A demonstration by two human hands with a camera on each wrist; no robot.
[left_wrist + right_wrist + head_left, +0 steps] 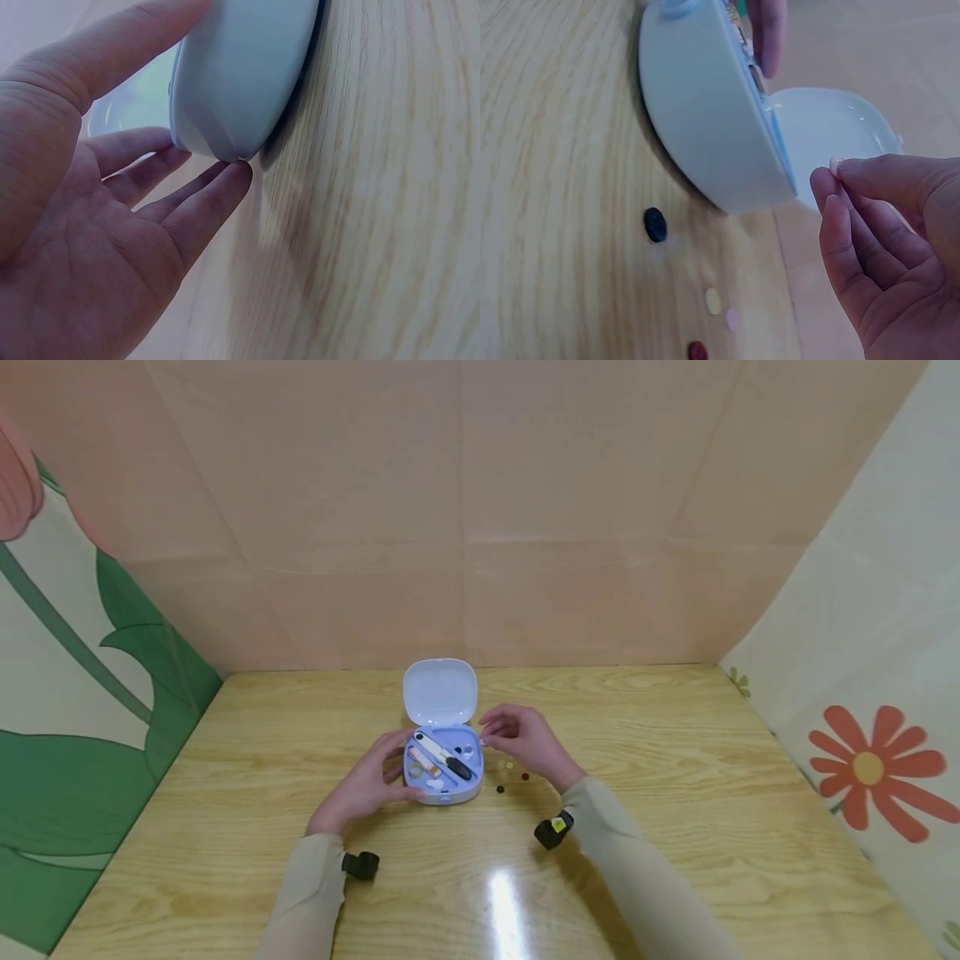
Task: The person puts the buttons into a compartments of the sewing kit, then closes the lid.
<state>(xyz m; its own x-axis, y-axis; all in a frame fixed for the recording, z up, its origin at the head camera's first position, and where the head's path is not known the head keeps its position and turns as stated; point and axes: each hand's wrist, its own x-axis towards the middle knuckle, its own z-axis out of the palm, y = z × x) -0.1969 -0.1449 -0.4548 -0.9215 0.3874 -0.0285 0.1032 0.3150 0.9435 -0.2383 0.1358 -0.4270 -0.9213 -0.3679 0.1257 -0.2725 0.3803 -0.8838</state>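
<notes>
A lilac-and-white sewing box (454, 797) sits on the table with its lid (440, 692) raised at the back. My left hand (367, 785) holds its left side, fingertips on the side wall and thumb at the front rim. Inside lie a tool with a white body and black end (457, 767), a pink-and-white piece (424, 762), a yellowish ring (416, 770) and small buttons (468, 750). By the box's right edge, my right hand (525, 739) pinches a small pale button (835, 163) between thumb and index finger, above the table.
Loose on the table, right of the box, lie a black button (655, 225), a yellow button (713, 301), a pink button (732, 319) and a dark red button (697, 351). A plain pinkish backdrop (465, 527) rises behind the wooden table (645, 860).
</notes>
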